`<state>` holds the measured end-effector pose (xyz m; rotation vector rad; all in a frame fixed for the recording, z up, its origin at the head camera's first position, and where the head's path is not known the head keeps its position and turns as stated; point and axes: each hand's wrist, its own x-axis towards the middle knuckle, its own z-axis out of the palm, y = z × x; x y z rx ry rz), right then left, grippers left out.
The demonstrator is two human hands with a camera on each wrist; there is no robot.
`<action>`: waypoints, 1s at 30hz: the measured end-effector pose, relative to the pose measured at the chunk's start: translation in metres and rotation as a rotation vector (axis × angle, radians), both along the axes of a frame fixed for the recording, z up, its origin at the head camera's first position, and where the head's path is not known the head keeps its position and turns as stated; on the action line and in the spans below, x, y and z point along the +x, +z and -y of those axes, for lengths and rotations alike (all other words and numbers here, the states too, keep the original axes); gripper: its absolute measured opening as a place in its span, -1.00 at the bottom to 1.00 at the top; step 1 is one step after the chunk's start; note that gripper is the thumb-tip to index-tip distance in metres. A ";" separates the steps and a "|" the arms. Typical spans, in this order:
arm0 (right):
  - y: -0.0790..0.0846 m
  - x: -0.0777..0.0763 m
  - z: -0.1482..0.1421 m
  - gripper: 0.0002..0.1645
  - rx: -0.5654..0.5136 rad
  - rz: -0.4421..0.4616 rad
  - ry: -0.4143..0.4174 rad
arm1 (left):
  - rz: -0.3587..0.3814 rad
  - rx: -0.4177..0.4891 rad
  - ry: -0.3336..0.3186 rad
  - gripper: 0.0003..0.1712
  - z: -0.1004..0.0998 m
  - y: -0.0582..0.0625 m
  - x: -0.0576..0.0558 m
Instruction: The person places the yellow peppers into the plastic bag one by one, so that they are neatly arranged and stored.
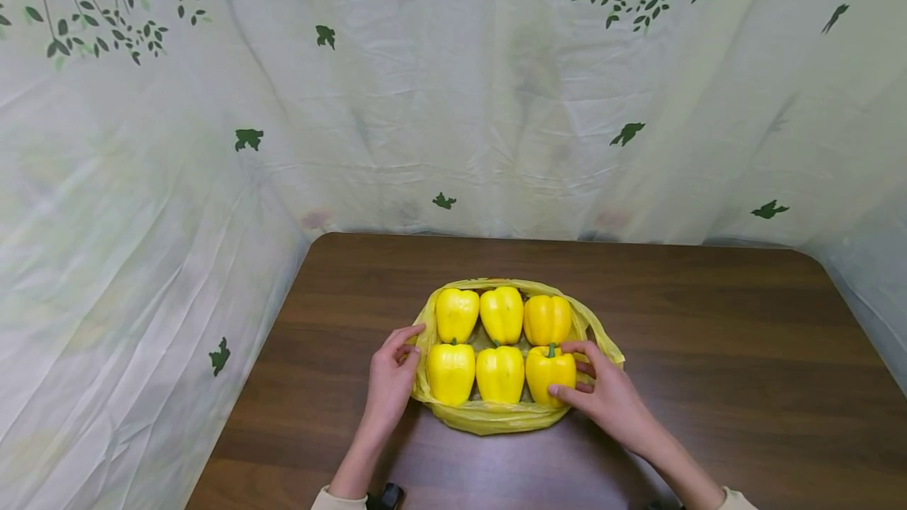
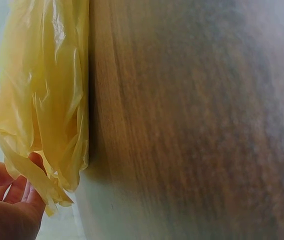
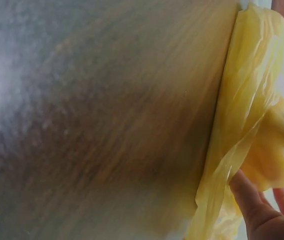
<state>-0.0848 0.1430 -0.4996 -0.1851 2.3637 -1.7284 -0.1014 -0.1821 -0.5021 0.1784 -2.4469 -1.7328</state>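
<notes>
A yellow plastic bag (image 1: 489,421) lies spread on the table with its mouth rolled open. Inside it, several yellow bell peppers (image 1: 500,375) sit in two rows. My right hand (image 1: 615,401) grips the front-right bell pepper (image 1: 550,378), thumb at its near side and fingers on its far right. In the right wrist view that pepper (image 3: 268,155) shows partly above the bag's edge. At the bag's left side, my left hand (image 1: 392,382) holds the rim. The left wrist view shows a strip of the bag (image 2: 34,175) across its fingers.
Beneath the bag is a brown wood-grain table (image 1: 708,321), its surface extending to both sides and behind. A pale curtain (image 1: 482,101) with green leaf prints hangs along the table's back edge and left side.
</notes>
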 end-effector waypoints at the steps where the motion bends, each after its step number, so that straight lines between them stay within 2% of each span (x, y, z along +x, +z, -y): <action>1: 0.000 0.000 0.000 -0.29 0.007 -0.004 -0.001 | 0.000 -0.002 0.000 -0.60 0.000 0.000 0.000; 12: 0.000 -0.004 -0.002 -0.34 0.186 -0.143 -0.035 | -0.005 0.016 0.008 -0.61 -0.001 0.001 0.001; 23: 0.000 -0.006 -0.001 -0.43 0.186 -0.123 -0.043 | -0.001 0.006 0.007 -0.60 -0.001 -0.001 0.000; 30: 0.001 -0.010 0.000 -0.41 0.221 -0.063 -0.053 | 0.012 0.005 -0.002 -0.60 -0.001 -0.003 -0.001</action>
